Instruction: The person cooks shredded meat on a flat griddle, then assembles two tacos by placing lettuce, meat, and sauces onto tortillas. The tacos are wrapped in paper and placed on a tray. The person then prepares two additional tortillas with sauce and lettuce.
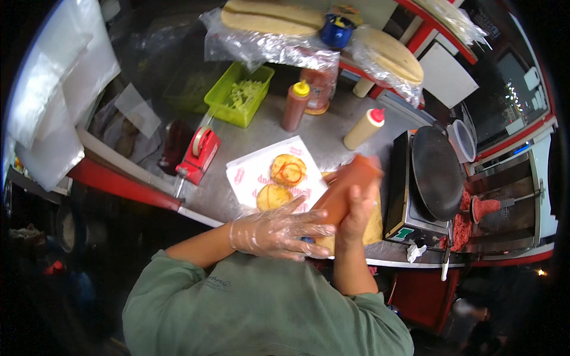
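Note:
My right hand (358,216), bare, is wrapped round an orange-red sauce bottle (344,190), which is tilted and slightly blurred. Beside its lower end is my left hand (282,232) in a clear plastic glove, fingers stretched out flat; whether it touches the bottle I cannot tell. Left of the bottle, a printed white paper sheet (249,166) carries two bun halves. The far bun half (288,170) has red sauce streaked over it. The near bun half (274,197) looks toasted and is partly hidden behind my gloved fingers. A tan board or paper (373,228) shows under the bottle.
A green tub (237,98) of shredded lettuce, a red-brown bottle (295,105) and a cream bottle (364,129) stand behind. A red tape dispenser (200,155) sits left. At right are a black pan (437,172) on a burner and raw ground meat (460,222). Bagged bread (273,18) lies above.

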A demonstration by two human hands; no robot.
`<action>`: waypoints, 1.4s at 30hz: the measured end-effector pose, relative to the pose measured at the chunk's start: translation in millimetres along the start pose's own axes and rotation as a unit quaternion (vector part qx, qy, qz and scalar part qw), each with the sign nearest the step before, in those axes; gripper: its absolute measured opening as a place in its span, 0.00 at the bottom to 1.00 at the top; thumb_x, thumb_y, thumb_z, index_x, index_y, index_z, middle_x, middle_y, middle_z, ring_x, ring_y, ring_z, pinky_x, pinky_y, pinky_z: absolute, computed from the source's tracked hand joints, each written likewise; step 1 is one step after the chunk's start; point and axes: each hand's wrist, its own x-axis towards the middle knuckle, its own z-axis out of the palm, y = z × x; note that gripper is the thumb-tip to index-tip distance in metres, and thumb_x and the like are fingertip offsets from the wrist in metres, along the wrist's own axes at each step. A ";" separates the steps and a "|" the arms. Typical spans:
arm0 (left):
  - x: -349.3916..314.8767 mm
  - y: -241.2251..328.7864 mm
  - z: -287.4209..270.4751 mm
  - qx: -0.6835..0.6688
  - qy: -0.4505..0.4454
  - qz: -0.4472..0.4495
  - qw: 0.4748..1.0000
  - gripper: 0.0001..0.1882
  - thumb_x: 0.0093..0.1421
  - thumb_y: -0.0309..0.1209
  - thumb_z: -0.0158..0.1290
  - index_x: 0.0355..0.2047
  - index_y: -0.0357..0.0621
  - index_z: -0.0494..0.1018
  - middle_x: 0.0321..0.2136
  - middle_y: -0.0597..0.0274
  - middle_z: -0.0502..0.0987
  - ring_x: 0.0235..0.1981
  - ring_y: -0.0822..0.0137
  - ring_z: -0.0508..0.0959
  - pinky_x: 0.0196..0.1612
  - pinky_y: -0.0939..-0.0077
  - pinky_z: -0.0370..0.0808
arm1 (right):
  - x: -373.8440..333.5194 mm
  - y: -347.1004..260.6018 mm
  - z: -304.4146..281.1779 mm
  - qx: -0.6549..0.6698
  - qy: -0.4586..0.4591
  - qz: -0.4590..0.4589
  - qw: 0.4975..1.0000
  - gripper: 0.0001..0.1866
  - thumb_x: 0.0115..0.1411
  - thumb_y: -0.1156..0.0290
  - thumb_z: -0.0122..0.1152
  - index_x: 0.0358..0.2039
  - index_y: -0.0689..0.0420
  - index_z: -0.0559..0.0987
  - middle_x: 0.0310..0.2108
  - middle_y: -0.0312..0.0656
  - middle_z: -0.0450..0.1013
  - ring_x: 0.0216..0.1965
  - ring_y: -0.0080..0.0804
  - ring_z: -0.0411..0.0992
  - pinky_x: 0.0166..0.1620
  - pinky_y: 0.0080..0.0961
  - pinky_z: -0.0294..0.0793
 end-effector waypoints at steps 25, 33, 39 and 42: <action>-144.0 35.4 -6.8 -0.173 0.046 -0.245 0.953 0.17 0.64 0.35 0.62 0.51 0.42 0.80 0.47 0.54 0.83 0.51 0.54 0.81 0.56 0.61 0.77 | 73.5 51.2 49.4 -0.113 0.063 -0.136 0.982 0.23 0.62 0.79 0.71 0.54 0.65 0.71 0.44 0.48 0.79 0.45 0.39 0.82 0.52 0.35 0.82; -122.5 43.5 4.4 -0.237 0.018 -0.313 0.919 0.16 0.66 0.35 0.61 0.51 0.40 0.80 0.47 0.52 0.83 0.50 0.52 0.82 0.56 0.62 0.77 | 10.7 44.3 33.0 -0.131 -0.004 -0.031 0.991 0.22 0.58 0.80 0.72 0.49 0.64 0.71 0.40 0.48 0.78 0.44 0.46 0.82 0.55 0.47 0.81; -92.7 49.5 26.4 -0.316 -0.018 -0.385 0.867 0.19 0.68 0.35 0.60 0.56 0.40 0.78 0.51 0.53 0.83 0.53 0.60 0.82 0.59 0.66 0.76 | 36.0 55.8 27.1 -0.139 0.066 -0.084 0.985 0.14 0.62 0.73 0.72 0.43 0.64 0.76 0.40 0.47 0.79 0.44 0.42 0.82 0.51 0.37 0.82; -77.4 55.9 33.1 -0.418 -0.022 -0.443 0.793 0.20 0.71 0.36 0.58 0.58 0.38 0.76 0.51 0.53 0.83 0.56 0.62 0.81 0.61 0.67 0.75 | 1.8 47.7 37.5 -0.142 0.000 -0.015 0.990 0.23 0.58 0.74 0.76 0.50 0.63 0.75 0.41 0.43 0.81 0.45 0.31 0.81 0.53 0.28 0.78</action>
